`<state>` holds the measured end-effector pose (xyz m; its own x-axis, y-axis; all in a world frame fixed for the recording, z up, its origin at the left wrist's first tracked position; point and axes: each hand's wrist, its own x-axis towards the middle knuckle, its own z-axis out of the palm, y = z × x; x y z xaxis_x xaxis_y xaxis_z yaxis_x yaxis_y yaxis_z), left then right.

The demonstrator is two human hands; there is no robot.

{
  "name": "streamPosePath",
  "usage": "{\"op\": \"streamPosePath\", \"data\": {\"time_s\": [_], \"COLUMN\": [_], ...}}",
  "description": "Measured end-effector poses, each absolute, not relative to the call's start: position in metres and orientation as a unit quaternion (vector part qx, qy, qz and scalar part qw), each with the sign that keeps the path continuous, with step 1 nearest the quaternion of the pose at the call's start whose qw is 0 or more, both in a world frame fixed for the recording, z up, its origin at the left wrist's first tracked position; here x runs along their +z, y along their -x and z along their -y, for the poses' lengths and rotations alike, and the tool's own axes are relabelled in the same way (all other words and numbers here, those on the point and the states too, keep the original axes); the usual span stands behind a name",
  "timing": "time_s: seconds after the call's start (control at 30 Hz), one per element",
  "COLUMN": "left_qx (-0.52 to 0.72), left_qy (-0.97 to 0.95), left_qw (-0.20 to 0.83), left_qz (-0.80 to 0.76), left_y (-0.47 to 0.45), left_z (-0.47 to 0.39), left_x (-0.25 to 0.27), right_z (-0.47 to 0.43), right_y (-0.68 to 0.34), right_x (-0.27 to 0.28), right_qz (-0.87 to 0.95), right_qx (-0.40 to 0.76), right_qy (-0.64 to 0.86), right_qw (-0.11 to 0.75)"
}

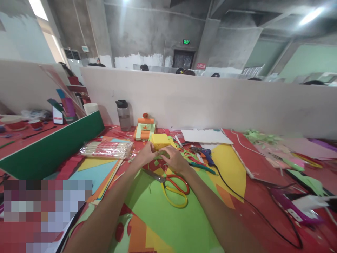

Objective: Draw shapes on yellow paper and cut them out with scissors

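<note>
My left hand (146,154) and my right hand (174,159) meet near the middle of the table, fingers bent in. Between them they grip the near lower edge of a yellow paper box (160,139). My fingertips partly hide its front face. Just behind the box stands an orange and pale green paper model (144,128) with a star on it. Scissors (164,180) with one red and one yellow handle lie between my forearms on a large green sheet (168,221). Small green paper scraps are scattered around my hands.
A blue glue gun (208,155) with a black cord lies right of my hands, near a yellow sheet (231,168). To the left are a bagged bundle of sticks (106,149), coloured paper and a green board (55,149). A water bottle (123,116) stands by the white partition (195,102).
</note>
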<state>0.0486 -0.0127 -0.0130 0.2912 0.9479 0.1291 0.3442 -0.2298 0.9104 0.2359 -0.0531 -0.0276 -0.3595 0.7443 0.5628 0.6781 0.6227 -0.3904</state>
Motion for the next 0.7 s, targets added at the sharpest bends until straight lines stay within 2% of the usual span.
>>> {"op": "streamPosePath", "data": {"time_s": [0.17,0.3,0.5,0.7], "left_qx": [0.37,0.386,0.345,0.314], "left_qy": [-0.691,-0.689,-0.698,-0.699], "left_qw": [0.365,0.428,0.513,0.536], "left_qz": [-0.503,-0.44,-0.361,-0.354], "left_y": [-0.054,-0.052,-0.04,-0.025], "left_z": [0.017,0.012,0.009,0.012], "left_x": [-0.016,-0.021,-0.013,0.001], "right_z": [0.054,0.057,0.055,0.045], "right_y": [-0.235,-0.234,-0.232,-0.23], "right_x": [-0.025,-0.018,-0.006,0.003], "right_qz": [0.818,0.806,0.781,0.773], "right_qx": [0.053,0.079,0.153,0.175], "right_qy": [0.44,0.458,0.453,0.461], "right_qw": [0.365,0.367,0.403,0.399]}}
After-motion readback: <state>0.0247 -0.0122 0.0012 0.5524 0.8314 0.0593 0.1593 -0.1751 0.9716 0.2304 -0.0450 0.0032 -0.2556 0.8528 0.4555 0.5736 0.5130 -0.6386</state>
